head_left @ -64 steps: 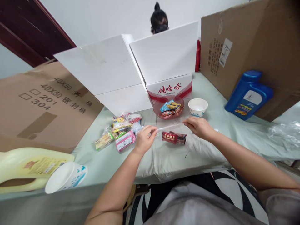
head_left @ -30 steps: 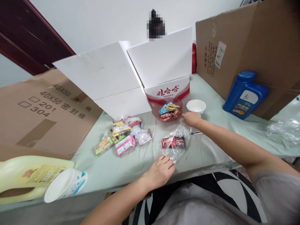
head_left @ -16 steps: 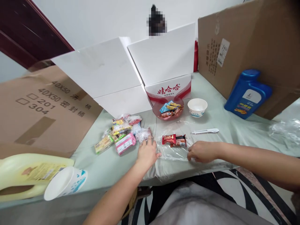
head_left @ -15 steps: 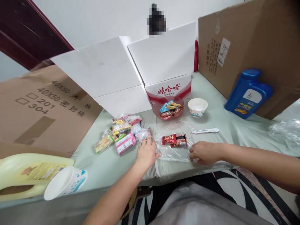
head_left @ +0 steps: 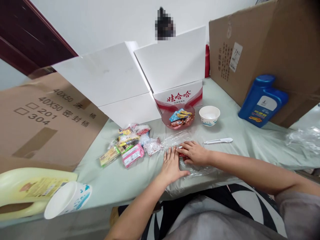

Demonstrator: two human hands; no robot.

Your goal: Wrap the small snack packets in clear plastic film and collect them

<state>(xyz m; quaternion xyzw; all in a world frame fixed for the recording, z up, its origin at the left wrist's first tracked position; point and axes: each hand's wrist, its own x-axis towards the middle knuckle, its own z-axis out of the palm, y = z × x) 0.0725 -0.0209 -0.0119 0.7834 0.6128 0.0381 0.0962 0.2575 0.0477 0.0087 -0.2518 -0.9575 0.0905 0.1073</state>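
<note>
Clear film (head_left: 176,138) is spread on the tabletop (head_left: 147,176) near the front edge, presumably so both sides can be reached; 1 red packet (head_left: 182,154) is seen at the film, mostly hidden under the right hand (head_left: 196,153); right fingers are laid over it, curved, slightly apart, likely so that packet and film are kept from sliding; whether the packet is gripped cannot be told; the left hand (head_left: 172,168) is laid palm down at the film's left part, fingers a little apart, thumb splayed, nothing clamped, probably so the film is held flat; a film-wrapped bundle (head_left: 152,146) is set just left, against a snack pile (head_left: 132,155); a pink bowl (head_left: 165,117) of snacks, a paper bowl (head_left: 209,122) and a white cutter (head_left: 218,141) are placed beyond, apparently within reach.
</note>
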